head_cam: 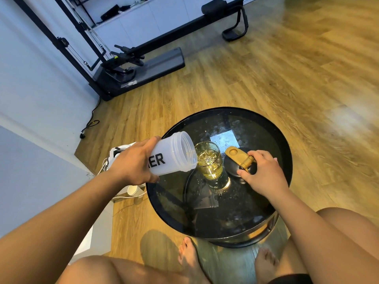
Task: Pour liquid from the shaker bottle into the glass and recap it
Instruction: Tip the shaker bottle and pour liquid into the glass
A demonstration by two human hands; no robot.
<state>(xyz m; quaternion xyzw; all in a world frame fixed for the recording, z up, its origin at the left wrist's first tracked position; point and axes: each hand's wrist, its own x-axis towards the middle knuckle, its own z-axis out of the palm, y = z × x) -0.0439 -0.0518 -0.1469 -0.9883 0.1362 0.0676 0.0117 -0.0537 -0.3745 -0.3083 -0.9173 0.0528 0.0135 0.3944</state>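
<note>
Shaker bottle (174, 155) tipped, uncapped — glass (210, 160) holds yellow liquid

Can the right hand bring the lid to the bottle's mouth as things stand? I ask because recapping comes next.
Probably yes: the right hand already holds the lid on the table, though the glass stands between it and the tilted shaker bottle.
</note>
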